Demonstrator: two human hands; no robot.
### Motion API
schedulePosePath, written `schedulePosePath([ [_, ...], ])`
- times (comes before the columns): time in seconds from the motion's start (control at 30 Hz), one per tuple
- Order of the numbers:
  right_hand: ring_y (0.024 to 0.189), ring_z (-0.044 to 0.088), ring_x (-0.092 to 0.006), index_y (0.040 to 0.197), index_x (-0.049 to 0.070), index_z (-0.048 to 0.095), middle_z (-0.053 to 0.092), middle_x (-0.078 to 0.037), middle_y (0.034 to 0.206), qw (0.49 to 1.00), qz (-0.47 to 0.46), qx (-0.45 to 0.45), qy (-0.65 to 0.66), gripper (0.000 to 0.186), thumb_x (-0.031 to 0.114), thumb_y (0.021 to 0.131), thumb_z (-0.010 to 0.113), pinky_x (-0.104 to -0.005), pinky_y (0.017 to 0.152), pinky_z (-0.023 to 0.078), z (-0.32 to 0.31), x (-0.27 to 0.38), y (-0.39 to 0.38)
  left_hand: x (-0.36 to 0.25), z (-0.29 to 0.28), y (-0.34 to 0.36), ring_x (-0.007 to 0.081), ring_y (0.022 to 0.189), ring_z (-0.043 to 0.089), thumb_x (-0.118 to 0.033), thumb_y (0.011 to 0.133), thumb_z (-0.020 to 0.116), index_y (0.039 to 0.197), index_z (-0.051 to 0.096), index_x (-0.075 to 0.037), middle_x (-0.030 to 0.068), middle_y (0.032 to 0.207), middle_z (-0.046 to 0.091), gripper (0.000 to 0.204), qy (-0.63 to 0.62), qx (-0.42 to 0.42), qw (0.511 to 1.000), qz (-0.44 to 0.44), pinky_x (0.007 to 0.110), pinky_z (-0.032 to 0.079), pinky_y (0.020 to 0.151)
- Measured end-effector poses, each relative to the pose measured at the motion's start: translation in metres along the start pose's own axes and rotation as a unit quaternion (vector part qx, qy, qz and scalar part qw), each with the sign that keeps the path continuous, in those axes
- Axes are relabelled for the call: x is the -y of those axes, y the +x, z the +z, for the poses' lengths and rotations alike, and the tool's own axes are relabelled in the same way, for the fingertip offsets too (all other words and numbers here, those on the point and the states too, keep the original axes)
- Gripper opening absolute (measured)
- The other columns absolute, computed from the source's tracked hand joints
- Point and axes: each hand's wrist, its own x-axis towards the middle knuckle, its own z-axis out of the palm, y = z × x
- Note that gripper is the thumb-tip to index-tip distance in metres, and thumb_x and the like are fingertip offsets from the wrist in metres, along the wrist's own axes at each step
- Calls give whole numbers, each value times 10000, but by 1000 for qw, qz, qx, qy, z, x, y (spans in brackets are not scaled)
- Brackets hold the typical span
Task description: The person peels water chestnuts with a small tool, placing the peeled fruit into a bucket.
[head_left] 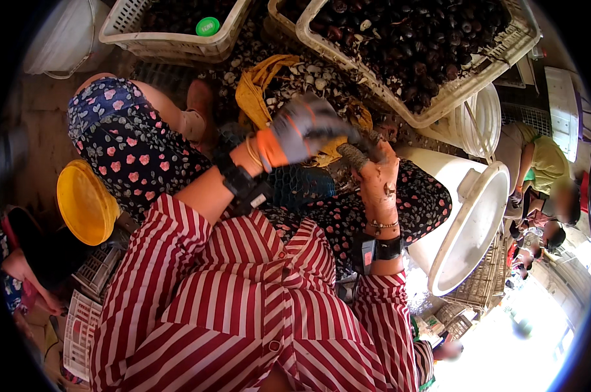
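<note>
My left hand [299,130], in a grey glove with orange cuff, is blurred, its fingers curled toward my right hand [377,166]. My right hand is bare but for sleeves on some fingers; it is closed, and what lies in its fingers is hidden. The hands nearly meet above a yellow cloth or sack [250,95] with small pale and dark pieces [315,78] on and around it. A dark mesh [305,186] lies below my hands, between my floral-clad legs.
Crates [410,111] of dark rounded items stand at the top, one with a green lid [207,26] on it. A white bucket [468,228] and stacked pails [481,117] are to my right, a yellow bucket [86,202] to my left. Other people [534,170] sit nearby on both sides.
</note>
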Motion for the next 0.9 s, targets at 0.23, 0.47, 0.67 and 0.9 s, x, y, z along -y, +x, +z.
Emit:
schedulePosePath([
  [0.23, 817, 578, -101, 1044, -37, 580, 639, -66, 925, 1000, 3, -3, 23, 332, 18, 735, 688, -220, 705, 462, 7, 9, -4, 20, 3, -5, 232, 759, 533, -29, 700, 603, 999, 663, -150, 67, 797, 573, 329, -4, -72, 997, -27, 364, 443, 653],
  [0.47, 784, 576, -102, 1047, -39, 563, 631, -50, 917, 999, -20, 19, -21, 341, 43, 732, 665, -228, 695, 467, -2, 7, -8, 51, 6, -14, 229, 721, 546, -43, 696, 598, 993, 656, -132, 74, 794, 575, 315, -36, -102, 992, -71, 371, 454, 648],
  [0.67, 745, 576, -85, 1050, -10, 566, 626, -32, 907, 999, -38, 5, -37, 326, 75, 753, 671, -203, 602, 454, 6, 9, -4, 35, 8, -10, 239, 710, 541, -6, 689, 585, 1002, 667, -130, 80, 802, 570, 346, -17, -66, 996, -50, 353, 448, 655],
  [0.9, 875, 582, -129, 1042, -45, 557, 625, -89, 969, 998, -57, 13, -14, 319, 20, 756, 683, -261, 776, 479, 4, 7, -1, 9, 4, 1, 252, 717, 527, -47, 745, 580, 1023, 659, -126, 75, 777, 570, 300, -2, -53, 998, 23, 344, 439, 684],
])
